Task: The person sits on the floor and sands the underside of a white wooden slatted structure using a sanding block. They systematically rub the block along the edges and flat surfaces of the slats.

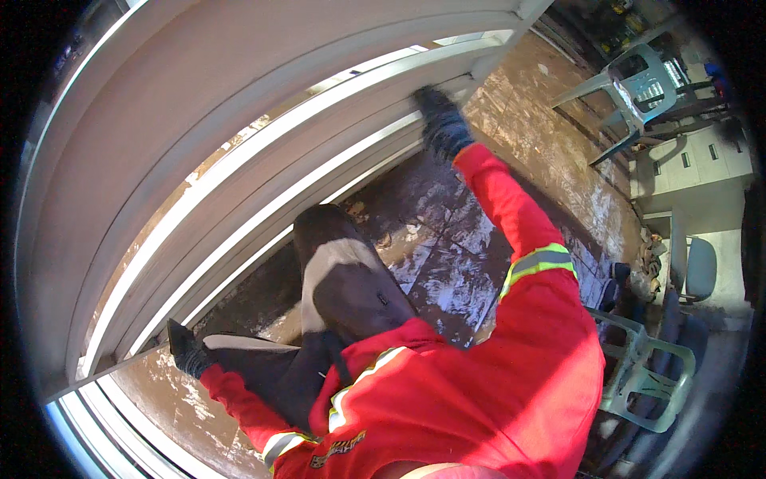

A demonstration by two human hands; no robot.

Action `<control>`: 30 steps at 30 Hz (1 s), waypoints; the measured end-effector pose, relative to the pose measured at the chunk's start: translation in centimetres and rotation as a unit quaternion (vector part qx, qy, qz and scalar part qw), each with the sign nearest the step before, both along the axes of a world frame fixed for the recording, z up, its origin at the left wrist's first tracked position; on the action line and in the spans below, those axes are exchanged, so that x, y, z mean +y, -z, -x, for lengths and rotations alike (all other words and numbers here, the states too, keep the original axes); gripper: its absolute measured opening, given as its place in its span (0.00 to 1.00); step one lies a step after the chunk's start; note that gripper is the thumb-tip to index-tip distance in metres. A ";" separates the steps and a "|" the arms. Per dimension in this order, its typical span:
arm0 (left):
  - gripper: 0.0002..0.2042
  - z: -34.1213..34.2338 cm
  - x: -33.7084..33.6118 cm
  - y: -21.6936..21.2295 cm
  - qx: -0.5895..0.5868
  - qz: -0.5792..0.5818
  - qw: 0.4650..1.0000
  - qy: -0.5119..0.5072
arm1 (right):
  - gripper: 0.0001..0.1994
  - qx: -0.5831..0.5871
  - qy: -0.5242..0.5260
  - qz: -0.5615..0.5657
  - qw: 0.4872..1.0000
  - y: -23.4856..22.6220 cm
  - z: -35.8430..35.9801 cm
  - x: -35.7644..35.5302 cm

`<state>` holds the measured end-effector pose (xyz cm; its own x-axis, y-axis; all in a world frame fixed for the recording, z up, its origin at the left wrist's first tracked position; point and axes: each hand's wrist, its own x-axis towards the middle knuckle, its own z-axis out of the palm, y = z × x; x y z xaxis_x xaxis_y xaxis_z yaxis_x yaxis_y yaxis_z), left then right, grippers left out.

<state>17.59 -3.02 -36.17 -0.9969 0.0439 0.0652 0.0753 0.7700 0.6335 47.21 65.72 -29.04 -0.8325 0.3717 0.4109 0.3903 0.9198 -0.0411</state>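
Observation:
A large pale slatted panel [239, 160] stands before me, its long slats split by narrow gaps. My right hand [443, 124], in a dark knitted glove, reaches far forward to the lower slats near the panel's right end. Its fingers are dark and smeared, so whether they hold anything does not show. At the lower left, my left hand [188, 351], gloved too, is against the panel's near left corner. The fingers there look stretched out, lying along the edge. My bent knee [343, 263] is between the two arms, close to the lowest slat.
Brown floor tiles [455, 247] carry white smears. One pale plastic chair [638, 88] stands at the far right, another plastic chair [650, 375] at the near right. Behind them is a pale cabinet [694, 164] with drawers. White rails [120, 435] run along the lower left.

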 end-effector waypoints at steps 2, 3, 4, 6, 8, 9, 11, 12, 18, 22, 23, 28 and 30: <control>0.22 -0.4 -0.2 1.0 0.035 -0.056 0.997 0.037 | 0.26 -0.133 -0.243 0.028 0.960 -4.8 1.0 -7.3; 0.22 0.6 -3.5 2.8 0.085 0.007 0.994 0.064 | 0.23 -0.197 -0.365 0.064 0.908 -7.9 2.1 -11.2; 0.22 1.3 -3.3 3.5 0.092 -0.008 0.992 0.082 | 0.24 -0.140 -0.269 0.045 0.952 -7.7 1.4 -10.9; 0.22 1.4 -1.9 3.1 0.076 -0.090 0.990 0.079 | 0.25 -0.015 -0.083 0.007 0.996 -5.3 1.6 -8.9; 0.22 -0.5 2.3 0.3 0.021 -0.234 0.971 0.048 | 0.28 0.156 0.091 0.018 0.983 -2.1 -0.6 -1.7; 0.18 -0.7 1.8 -0.1 0.020 -0.104 0.994 0.026 | 0.28 0.066 0.175 -0.028 0.982 -3.0 -0.9 -0.8; 0.16 -1.6 0.2 -1.2 0.010 0.019 1.000 -0.012 | 0.27 -0.003 0.237 -0.083 0.968 -1.7 0.4 -1.2; 0.18 -1.9 1.0 -1.8 0.007 -0.001 1.000 -0.022 | 0.27 0.025 0.223 -0.097 0.970 1.3 1.4 -1.5; 0.22 -1.2 -1.9 1.4 0.022 -0.111 0.993 0.016 | 0.24 -0.015 0.122 -0.022 0.992 1.7 13.0 -25.0; 0.18 -2.4 2.5 -2.0 0.065 -0.120 0.990 -0.042 | 0.23 -0.034 -0.276 0.144 0.950 -2.8 18.1 -41.7; 0.17 -1.7 2.3 -1.7 0.068 -0.062 0.993 -0.073 | 0.19 -0.057 -0.481 0.329 0.811 -3.5 18.2 -44.5; 0.16 -2.8 1.2 -3.3 0.051 0.041 0.990 -0.126 | 0.17 -0.080 -0.404 0.328 0.850 -9.8 14.8 -45.7; 0.16 -3.0 -0.6 -3.0 0.039 0.081 0.983 -0.162 | 0.25 0.139 -0.285 0.378 0.870 -5.3 13.5 -40.3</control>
